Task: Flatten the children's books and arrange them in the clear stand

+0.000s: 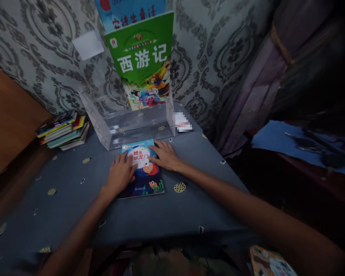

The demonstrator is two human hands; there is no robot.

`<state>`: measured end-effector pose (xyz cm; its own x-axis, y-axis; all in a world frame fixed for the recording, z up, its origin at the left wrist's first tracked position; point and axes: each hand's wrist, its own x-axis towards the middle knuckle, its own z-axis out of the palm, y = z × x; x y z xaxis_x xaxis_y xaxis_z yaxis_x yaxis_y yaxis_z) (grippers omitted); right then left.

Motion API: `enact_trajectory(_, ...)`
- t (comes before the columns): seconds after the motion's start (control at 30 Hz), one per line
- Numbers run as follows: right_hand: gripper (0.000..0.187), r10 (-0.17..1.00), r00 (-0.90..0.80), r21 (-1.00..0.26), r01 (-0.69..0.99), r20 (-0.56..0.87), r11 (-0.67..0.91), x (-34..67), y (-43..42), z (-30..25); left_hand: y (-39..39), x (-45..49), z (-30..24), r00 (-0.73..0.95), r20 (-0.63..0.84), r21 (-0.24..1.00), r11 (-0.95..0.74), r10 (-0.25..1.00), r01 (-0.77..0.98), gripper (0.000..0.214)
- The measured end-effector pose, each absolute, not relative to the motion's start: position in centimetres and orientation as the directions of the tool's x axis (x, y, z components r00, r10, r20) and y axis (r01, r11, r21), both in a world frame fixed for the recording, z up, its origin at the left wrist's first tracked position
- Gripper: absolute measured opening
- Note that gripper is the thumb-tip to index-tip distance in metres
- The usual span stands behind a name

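A dark blue children's picture book (143,180) with a cartoon fish and Chinese title lies flat on the cloth-covered table. My left hand (121,170) rests on its left side, fingers spread over the cover. Across the upper right edge lies my right hand (166,155), fingers apart on the cover. Just behind the book stands a clear plastic book rack (103,130). A green book (143,57) stands upright in it, front cover facing me, with a blue book (132,11) higher up behind it.
To the left, a stack of books (64,132) sits by a brown panel (11,119). A white item (182,122) lies right of the rack. Patterned wallpaper and a tied curtain (247,88) are behind. Another book (271,262) shows below the table's front edge.
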<state>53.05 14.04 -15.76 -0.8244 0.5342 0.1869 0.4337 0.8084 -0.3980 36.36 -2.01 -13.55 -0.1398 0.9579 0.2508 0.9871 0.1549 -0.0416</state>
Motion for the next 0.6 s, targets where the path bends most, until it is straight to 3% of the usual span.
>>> enact_trajectory(0.07,0.053,0.590,-0.787,-0.388,0.494,0.183,0.779,52.1,14.2,-15.7,-1.1,34.8,-13.9,-0.282,0.242,-0.016,0.294,0.928,0.956,0.038)
enact_trajectory(0.13,0.052,0.622,-0.761,-0.383,0.526,0.186,0.759,51.5,14.0,-15.8,-0.5,33.5,-14.3,-0.346,0.232,0.099,0.332,0.909,0.938,0.040)
enact_trajectory(0.23,0.053,0.637,-0.748,-0.378,0.544,0.186,0.749,51.4,13.6,-16.0,-0.2,32.3,-14.9,-0.433,0.270,0.468,0.276,0.860,0.840,0.039)
enact_trajectory(0.3,0.053,0.639,-0.748,-0.374,0.549,0.179,0.747,51.5,13.4,-16.0,-0.1,31.8,-15.2,-0.578,0.220,0.790,0.205,0.786,0.579,0.040)
enact_trajectory(0.37,0.053,0.640,-0.749,-0.369,0.554,0.171,0.746,51.6,13.3,-15.9,0.0,31.6,-15.5,-0.700,0.011,0.981,0.127,0.714,0.145,0.040)
enact_trajectory(0.47,0.054,0.633,-0.755,-0.365,0.549,0.169,0.752,51.7,13.3,-16.0,0.3,31.7,-15.7,-0.671,-0.265,0.951,0.072,0.692,-0.301,0.030)
enact_trajectory(0.6,0.054,0.643,-0.744,-0.394,0.543,0.182,0.741,51.6,13.4,-16.7,0.3,32.3,-15.6,-0.635,-0.310,0.915,0.042,0.708,-0.401,0.018)
